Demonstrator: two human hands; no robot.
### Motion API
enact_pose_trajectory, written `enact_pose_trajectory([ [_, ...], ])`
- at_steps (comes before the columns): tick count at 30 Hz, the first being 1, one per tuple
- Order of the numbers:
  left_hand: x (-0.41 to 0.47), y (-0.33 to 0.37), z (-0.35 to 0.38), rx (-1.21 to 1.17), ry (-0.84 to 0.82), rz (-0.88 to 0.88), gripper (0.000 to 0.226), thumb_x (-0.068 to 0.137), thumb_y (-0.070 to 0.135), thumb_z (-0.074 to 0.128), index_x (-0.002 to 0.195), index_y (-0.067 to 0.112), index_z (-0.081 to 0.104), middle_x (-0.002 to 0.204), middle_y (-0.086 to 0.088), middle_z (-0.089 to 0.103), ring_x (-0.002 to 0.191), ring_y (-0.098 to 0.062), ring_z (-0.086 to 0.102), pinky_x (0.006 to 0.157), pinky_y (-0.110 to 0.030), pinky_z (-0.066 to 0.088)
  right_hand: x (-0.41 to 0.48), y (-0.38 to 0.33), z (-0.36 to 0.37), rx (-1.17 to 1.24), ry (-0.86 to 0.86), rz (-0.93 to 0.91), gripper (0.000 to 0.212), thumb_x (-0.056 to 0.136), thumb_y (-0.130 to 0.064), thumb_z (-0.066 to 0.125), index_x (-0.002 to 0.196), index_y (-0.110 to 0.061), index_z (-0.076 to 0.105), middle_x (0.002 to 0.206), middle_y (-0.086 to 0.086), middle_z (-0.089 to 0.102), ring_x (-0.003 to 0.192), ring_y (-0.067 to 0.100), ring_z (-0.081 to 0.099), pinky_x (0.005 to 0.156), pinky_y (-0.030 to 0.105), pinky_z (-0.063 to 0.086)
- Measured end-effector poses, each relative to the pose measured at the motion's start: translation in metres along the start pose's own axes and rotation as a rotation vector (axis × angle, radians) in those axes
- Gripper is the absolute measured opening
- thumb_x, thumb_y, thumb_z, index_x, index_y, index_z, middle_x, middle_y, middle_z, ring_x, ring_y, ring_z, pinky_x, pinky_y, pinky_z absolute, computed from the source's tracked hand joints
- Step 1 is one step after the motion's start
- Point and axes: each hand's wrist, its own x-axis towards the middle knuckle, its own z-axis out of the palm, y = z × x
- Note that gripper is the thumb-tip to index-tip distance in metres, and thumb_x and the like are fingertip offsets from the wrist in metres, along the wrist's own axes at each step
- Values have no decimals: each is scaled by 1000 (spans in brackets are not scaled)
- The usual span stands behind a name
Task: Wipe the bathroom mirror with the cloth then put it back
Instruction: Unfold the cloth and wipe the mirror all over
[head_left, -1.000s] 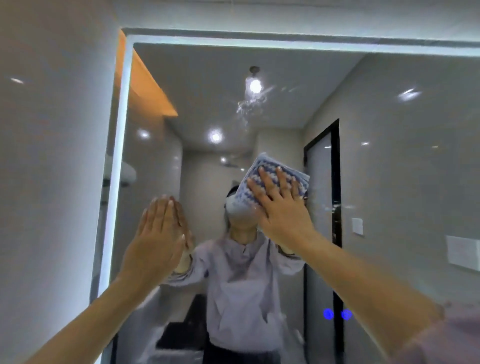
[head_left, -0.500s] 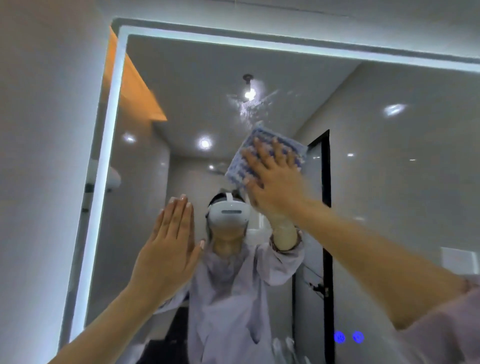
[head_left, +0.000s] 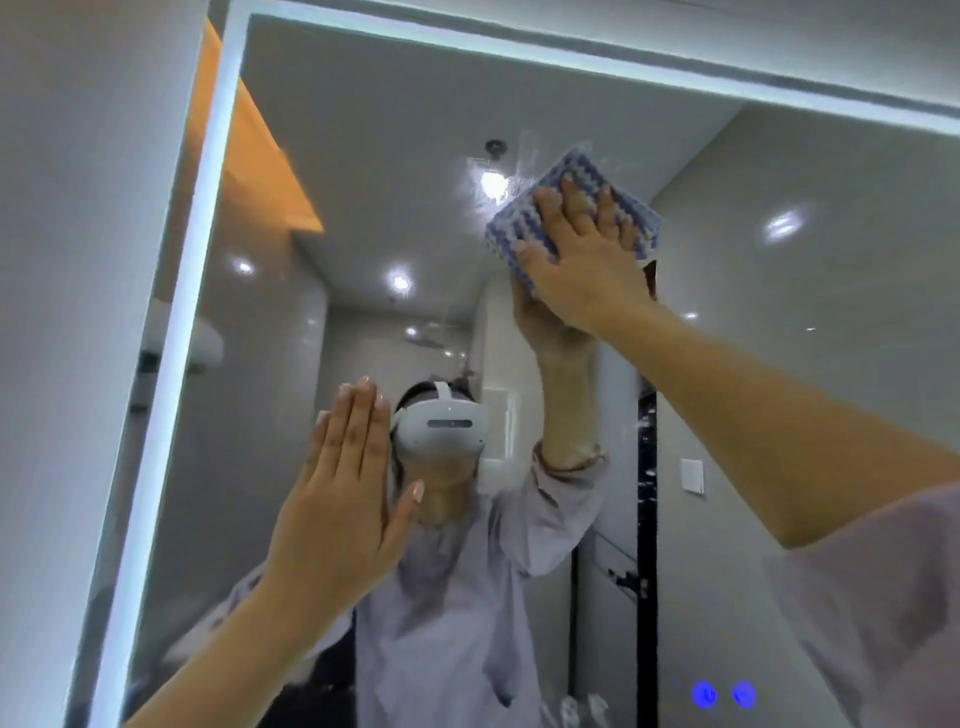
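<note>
Pressing the cloth flat to the mirror, near its lit top edge, beneath the right grip, fingers straight and spread. Holding the left grip lower and leftward, flat-fingered, empty. Judging the right nearer for sweeping down or across.

A mirror fills most of the view, with a wall to its left. The right hand presses a cloth flat against the glass high up, right of centre, below the top edge; its fingers lie spread on the cloth. The left hand is lower and further left, upright before the glass, fingers straight and together; whether it touches the glass cannot be told. Between the two hands, in the glass, is the person's reflection. Two buttons sit side by side at the mirror's lower right, well below the cloth.
</note>
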Motion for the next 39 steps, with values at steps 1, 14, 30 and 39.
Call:
enact_pose_trajectory([
  [1,0,1,1,-8,6,-7,74,92,45,27,143,-7,16,154,-23,11,143,-36,11,117,-41,8,-11,-9,6,-27,14,-53,62,97,-52,25,150,-33,1,160,-3,-8,145,27,-15,116,47,-12],
  [14,-2,-1,-11,9,-46,13,74,92,47,27,143,-6,16,153,-22,10,142,-37,10,116,-36,2,-2,23,6,-31,112,12,63,95,-60,18,150,-34,0,160,-5,-8,146,21,-14,117,43,-11],
  [30,-3,-5,-4,16,-37,34,74,91,45,28,140,-10,23,151,-24,20,140,-39,21,114,-39,10,22,-12,7,-47,99,-135,54,98,-51,18,149,-37,5,160,-6,-5,146,24,-11,118,45,-9],
  [39,-5,-5,-2,42,-18,39,72,93,46,26,143,-6,18,153,-23,14,142,-37,15,113,-40,10,28,-12,-3,20,104,117,58,99,-49,17,151,-31,1,160,-1,-7,145,30,-14,115,48,-13],
])
